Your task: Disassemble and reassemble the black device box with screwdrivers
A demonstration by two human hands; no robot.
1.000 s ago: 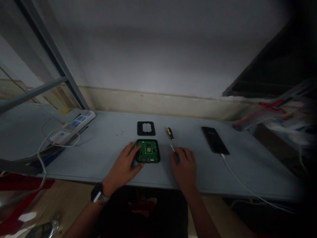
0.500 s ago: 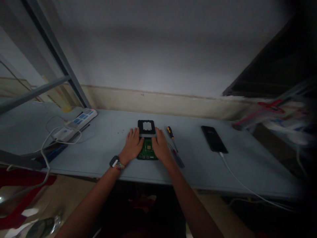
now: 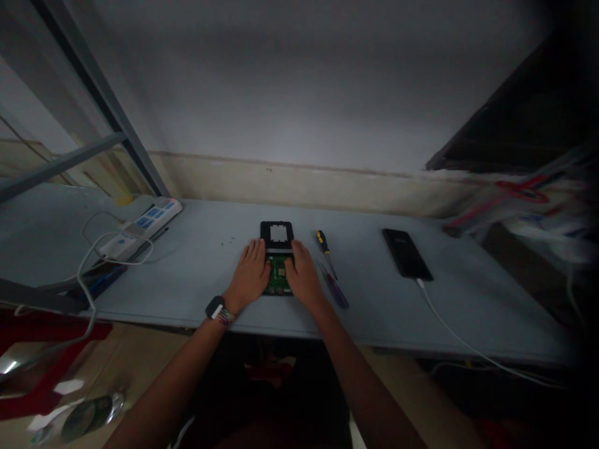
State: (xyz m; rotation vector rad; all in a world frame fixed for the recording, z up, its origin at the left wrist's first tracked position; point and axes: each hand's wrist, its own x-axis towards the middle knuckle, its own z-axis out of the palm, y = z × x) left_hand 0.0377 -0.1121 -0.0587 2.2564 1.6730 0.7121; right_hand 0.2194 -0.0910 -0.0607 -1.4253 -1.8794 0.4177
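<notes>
A green circuit board in a dark shallow casing lies on the table in front of me. My left hand grips its left edge, with the thumb on the board and the fingers stretched along the side. From the right edge my right hand holds it in a similar way, thumb over the green surface. Both palms hide the board's sides. Just beyond the fingertips lies a black square cover with a pale rectangle in its middle. Right of my right hand are a yellow-and-black screwdriver and a dark-handled slim tool.
A white power strip with looped cables lies at the left, near a metal frame. On the right, a black phone is plugged into a white cable. Tiny dark bits lie left of the cover.
The camera view has tilted slightly, so the table sits a little higher. Both hands stay on the circuit board, with only small shifts of the thumbs.
</notes>
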